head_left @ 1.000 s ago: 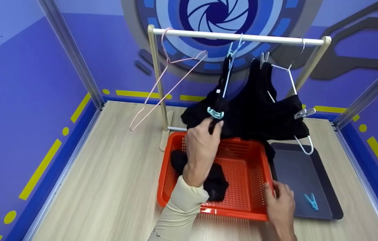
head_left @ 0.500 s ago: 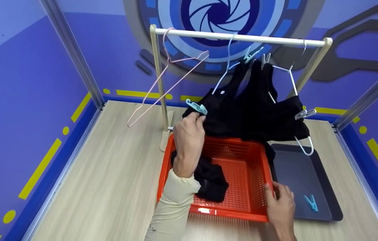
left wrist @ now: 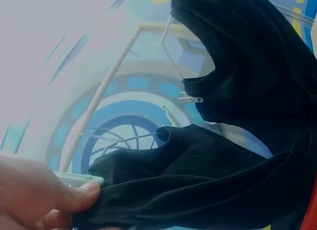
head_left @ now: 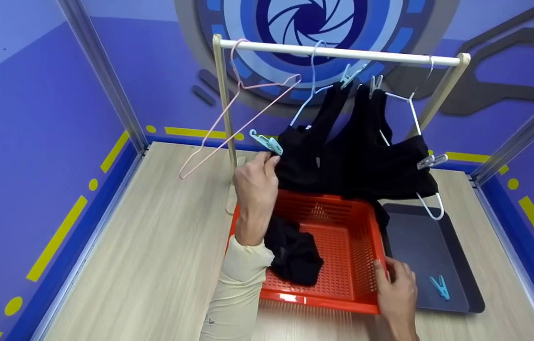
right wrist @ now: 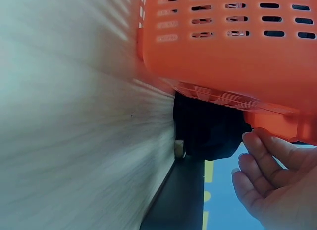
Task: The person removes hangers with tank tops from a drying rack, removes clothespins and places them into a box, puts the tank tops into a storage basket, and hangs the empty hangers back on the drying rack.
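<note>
My left hand (head_left: 255, 184) pinches a light blue clothespin (head_left: 267, 142) at the left end of a black sleeveless top (head_left: 302, 161). That top hangs from a light blue hanger (head_left: 313, 80), and a second light blue clothespin (head_left: 350, 76) clips its other strap. In the left wrist view my thumb presses along the clothespin (left wrist: 81, 179), beside the black cloth. My right hand (head_left: 397, 289) holds the right rim of a red basket (head_left: 342, 303), thumb inside and fingers outside. The right wrist view shows the fingers bent below the rim. Black cloth (head_left: 295, 255) lies in the basket.
A wooden rack's white rail (head_left: 286, 48) carries the hangers. A pink hanger (head_left: 219, 147) hangs bare at left. Another black garment (head_left: 380, 156) with grey clothespins hangs on a white hanger (head_left: 430, 206) at right. A dark tray (head_left: 423, 246) holds a blue clothespin (head_left: 440, 287).
My left hand has moved left and slightly up with the clothespin, drawing the cloth along. The blue hanger has turned and its hook slid left on the rail. My right hand stays put.
</note>
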Tool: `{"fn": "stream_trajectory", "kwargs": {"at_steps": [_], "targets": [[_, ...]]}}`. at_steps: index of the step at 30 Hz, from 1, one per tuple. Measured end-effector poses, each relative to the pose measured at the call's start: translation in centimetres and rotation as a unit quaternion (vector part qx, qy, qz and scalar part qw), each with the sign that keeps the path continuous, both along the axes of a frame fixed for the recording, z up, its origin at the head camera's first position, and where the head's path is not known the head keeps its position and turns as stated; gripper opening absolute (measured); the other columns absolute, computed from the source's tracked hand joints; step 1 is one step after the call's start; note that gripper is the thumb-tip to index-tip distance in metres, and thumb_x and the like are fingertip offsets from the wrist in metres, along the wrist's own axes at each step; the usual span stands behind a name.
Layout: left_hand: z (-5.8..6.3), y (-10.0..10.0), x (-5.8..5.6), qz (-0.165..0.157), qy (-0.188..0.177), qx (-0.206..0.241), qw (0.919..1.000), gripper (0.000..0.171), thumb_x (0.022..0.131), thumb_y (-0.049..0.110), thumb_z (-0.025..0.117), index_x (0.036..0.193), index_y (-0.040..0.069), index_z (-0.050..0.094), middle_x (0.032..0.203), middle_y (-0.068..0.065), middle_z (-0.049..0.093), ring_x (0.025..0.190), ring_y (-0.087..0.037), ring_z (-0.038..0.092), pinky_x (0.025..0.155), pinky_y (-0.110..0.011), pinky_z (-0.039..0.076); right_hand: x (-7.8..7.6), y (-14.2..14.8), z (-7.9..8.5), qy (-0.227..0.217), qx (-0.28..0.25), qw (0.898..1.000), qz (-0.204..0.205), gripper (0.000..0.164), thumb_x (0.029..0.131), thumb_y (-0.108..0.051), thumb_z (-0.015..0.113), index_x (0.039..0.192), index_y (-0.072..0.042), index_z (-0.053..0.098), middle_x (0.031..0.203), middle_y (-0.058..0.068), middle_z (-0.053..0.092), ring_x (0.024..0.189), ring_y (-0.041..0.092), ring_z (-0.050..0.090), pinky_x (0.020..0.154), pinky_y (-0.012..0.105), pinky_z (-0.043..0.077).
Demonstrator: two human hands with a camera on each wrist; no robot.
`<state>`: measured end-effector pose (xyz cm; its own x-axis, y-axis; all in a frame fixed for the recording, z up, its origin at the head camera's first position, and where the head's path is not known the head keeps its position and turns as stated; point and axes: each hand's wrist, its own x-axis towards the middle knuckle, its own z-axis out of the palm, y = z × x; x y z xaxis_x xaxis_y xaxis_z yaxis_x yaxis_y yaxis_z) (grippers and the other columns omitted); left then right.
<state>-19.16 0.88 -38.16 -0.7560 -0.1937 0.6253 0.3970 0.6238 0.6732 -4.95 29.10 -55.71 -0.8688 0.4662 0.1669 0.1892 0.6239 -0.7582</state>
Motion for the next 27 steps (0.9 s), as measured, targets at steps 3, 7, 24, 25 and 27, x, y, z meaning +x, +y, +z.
{"fn": "stream_trajectory", "kwargs": {"at_steps": [3, 7, 24, 25, 27], "targets": [[-0.2, -0.6, -0.2, 0.003, 0.025, 0.012, 0.9996, 0.024, 0.095, 0.013, 0.079, 0.077, 0.002, 0.067, 0.060, -0.003, 0.049, 0.054, -0.025, 0.047, 0.054, -0.049, 0.048, 0.0, 0.0, 0.0, -0.003, -0.004, 1.000, -0.002, 0.044, 0.108, -0.030, 0.065, 0.129, 0.008, 0.067, 0.117, 0.024, 0.064, 0.102, 0.034, 0.051, 0.087, 0.053, 0.043], [-0.2, -1.5, -0.2, 0.001, 0.045, 0.026, 0.9986, 0.024, 0.095, 0.012, 0.080, 0.077, 0.002, 0.067, 0.061, 0.000, 0.044, 0.054, -0.021, 0.042, 0.052, -0.044, 0.043, 0.0, 0.0, 0.1, -0.007, -0.007, 1.000, -0.003, 0.044, 0.108, -0.031, 0.065, 0.130, 0.008, 0.067, 0.116, 0.023, 0.064, 0.102, 0.033, 0.051, 0.086, 0.052, 0.043], [1.1, -4.1, 0.7, -0.024, 0.107, 0.101, 0.9888, 0.012, 0.094, 0.012, 0.082, 0.091, 0.001, 0.079, 0.062, 0.001, 0.051, 0.054, -0.013, 0.041, 0.053, -0.030, 0.030, 0.0, -0.1, 0.2, 0.004, -0.008, 1.000, -0.002, 0.040, 0.108, -0.028, 0.065, 0.128, 0.007, 0.068, 0.114, 0.022, 0.065, 0.102, 0.032, 0.052, 0.086, 0.046, 0.042], [1.2, -4.2, 0.8, -0.028, 0.108, 0.105, 0.9882, 0.012, 0.094, 0.012, 0.082, 0.092, 0.001, 0.079, 0.062, 0.002, 0.051, 0.054, -0.013, 0.041, 0.053, -0.029, 0.030, 0.0, -0.1, 0.2, 0.003, -0.009, 1.000, -0.002, 0.040, 0.109, -0.028, 0.065, 0.128, 0.007, 0.068, 0.114, 0.022, 0.065, 0.102, 0.032, 0.052, 0.086, 0.046, 0.042], [1.3, -4.4, 1.0, -0.035, 0.108, 0.111, 0.9873, 0.012, 0.095, 0.013, 0.082, 0.093, 0.001, 0.080, 0.062, 0.003, 0.052, 0.055, -0.012, 0.042, 0.053, -0.027, 0.030, 0.0, -0.1, 0.2, 0.002, -0.011, 1.000, -0.004, 0.040, 0.108, -0.028, 0.065, 0.128, 0.007, 0.068, 0.114, 0.022, 0.065, 0.102, 0.032, 0.052, 0.086, 0.047, 0.042]]}}
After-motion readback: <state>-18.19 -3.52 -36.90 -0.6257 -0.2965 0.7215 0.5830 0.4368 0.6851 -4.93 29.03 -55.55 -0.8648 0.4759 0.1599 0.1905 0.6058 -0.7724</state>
